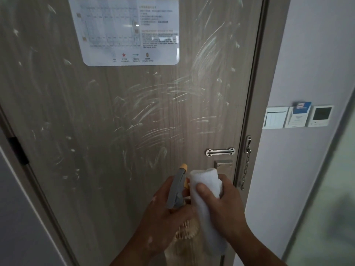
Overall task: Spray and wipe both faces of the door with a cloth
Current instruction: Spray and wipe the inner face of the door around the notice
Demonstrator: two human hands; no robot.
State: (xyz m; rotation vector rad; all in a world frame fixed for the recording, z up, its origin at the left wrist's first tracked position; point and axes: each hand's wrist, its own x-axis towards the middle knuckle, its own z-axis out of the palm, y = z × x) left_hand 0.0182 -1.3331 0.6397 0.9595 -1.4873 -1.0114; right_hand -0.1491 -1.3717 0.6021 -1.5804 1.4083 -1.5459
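Door: shut in its frame; this face is streaked all over with wet smears, so wiping is judged to be in hand.
Notice sheet: fixed high on the door; to be wiped around.
Cloth: folded, clamped in the right hand, just short of the lock plate.
Spray bottle: gripped by the left hand, nozzle toward the door.
Next move: the cloth is to be pressed onto the smears.
Obstacles: latch bar and door chain by the edge.

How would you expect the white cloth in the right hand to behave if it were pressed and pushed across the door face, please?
The white cloth is probably soft and floppy: its lower end hangs limp below the right hand. It looks light, held by thumb and fingers alone. Folded thick, it would likely flatten and slide easily over the smeared door, though it may catch on the chain latch plate.
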